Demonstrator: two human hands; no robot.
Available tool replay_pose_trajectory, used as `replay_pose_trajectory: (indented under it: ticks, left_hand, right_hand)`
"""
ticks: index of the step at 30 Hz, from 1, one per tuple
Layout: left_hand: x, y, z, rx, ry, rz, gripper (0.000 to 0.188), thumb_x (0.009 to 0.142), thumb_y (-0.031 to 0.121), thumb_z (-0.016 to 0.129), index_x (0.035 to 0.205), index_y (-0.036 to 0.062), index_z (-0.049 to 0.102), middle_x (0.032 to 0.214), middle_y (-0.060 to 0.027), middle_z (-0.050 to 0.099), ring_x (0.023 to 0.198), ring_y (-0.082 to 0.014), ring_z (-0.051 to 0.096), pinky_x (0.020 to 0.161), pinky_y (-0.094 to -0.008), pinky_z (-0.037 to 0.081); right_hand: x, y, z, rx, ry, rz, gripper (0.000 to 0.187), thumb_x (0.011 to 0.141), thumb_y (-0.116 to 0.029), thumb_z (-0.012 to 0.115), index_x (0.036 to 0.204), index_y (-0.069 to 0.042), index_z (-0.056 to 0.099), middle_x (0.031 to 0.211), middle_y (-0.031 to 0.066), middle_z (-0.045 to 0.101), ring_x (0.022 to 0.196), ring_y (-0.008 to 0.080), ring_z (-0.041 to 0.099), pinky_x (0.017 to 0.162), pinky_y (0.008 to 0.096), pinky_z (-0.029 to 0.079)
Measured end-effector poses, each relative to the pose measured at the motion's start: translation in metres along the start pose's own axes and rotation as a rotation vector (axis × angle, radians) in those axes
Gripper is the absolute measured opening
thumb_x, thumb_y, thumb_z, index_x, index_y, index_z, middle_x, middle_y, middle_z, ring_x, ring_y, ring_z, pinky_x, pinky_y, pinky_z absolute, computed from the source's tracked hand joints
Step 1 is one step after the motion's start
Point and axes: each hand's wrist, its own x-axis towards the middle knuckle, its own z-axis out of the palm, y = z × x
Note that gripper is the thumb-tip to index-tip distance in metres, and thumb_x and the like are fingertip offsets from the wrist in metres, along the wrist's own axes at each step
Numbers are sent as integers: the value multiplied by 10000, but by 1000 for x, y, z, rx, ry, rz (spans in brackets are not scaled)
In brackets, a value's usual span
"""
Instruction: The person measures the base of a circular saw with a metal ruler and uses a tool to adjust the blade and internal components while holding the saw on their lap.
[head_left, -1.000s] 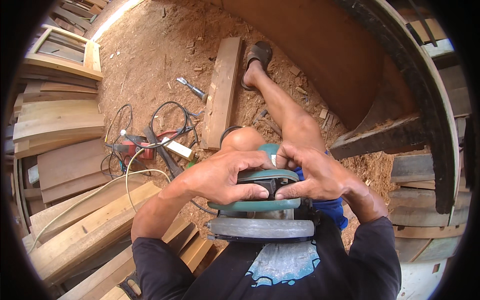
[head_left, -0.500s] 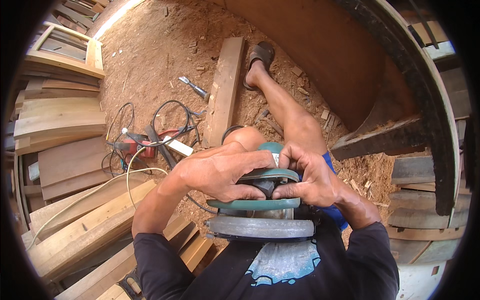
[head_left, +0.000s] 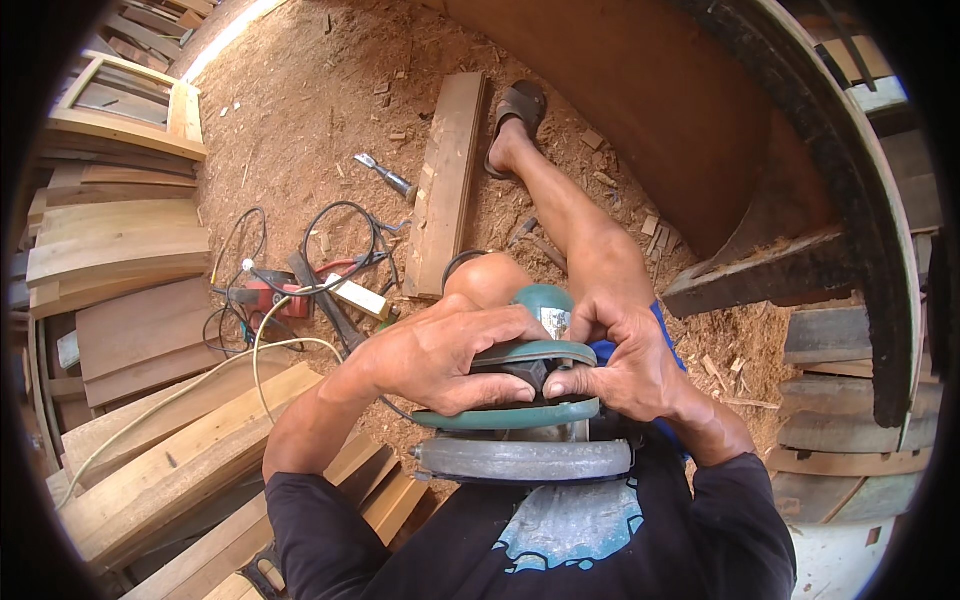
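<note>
A green hand-held circular saw with a grey metal blade guard rests upright against my body above my lap. My left hand is wrapped round its green handle, thumb on the near side. My right hand pinches the handle's right end, and its thumb presses beside a black part in the handle opening. Both thumb tips lie close together there. Beyond the handle shows the rounded green motor housing with a pale label. The right fingertips are partly hidden behind the handle.
A long plank lies on the sawdust floor by my foot. Left of it are a chisel-like tool, a red power tool and tangled cords. Stacked boards line the left side. A large curved brown wooden piece stands at right.
My right hand has shifted slightly to the right, and its fingers have drawn back, uncovering more of the motor housing and its label. The left hand keeps its hold.
</note>
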Motion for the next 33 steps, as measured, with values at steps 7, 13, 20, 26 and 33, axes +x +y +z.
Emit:
replay_pose_trajectory:
  ticks: [7,13,20,26,33]
  left_hand:
    - [4,-3,8,35,43,17,422,884,257,866,1232,57,734,994,-139,781,827,-325,769,700,-392,567]
    - [2,-7,11,-6,99,62,396,889,244,861,1203,40,732,959,-121,770,809,-317,763,691,-390,563]
    - [4,-5,11,2,111,60,368,872,237,868,1153,36,741,955,-116,767,795,-300,766,693,-375,565]
    - [1,-4,8,-20,93,33,356,898,231,848,1169,34,728,972,-128,765,823,-318,764,720,-392,572]
    - [-3,-12,7,-42,91,47,377,907,235,846,1196,30,716,1014,-139,768,870,-305,763,773,-403,582]
  right_hand:
    - [13,-14,-27,-188,-230,-73,482,840,-301,939,1033,-38,583,996,71,616,909,172,582,782,364,481]
    - [23,-24,-35,-251,-369,-59,499,828,-304,944,1056,-40,588,1039,82,627,965,199,607,833,365,484]
    - [18,-17,-25,-250,-231,-142,499,828,-285,942,1072,-44,580,929,69,627,871,201,620,767,365,493]
    - [23,-16,-29,-182,-297,-149,476,897,-328,876,1072,-32,547,937,100,598,823,233,615,749,392,482]
    - [37,-27,-40,-348,-408,-169,458,918,-314,827,1116,-13,545,1210,207,623,1095,294,654,914,426,507]
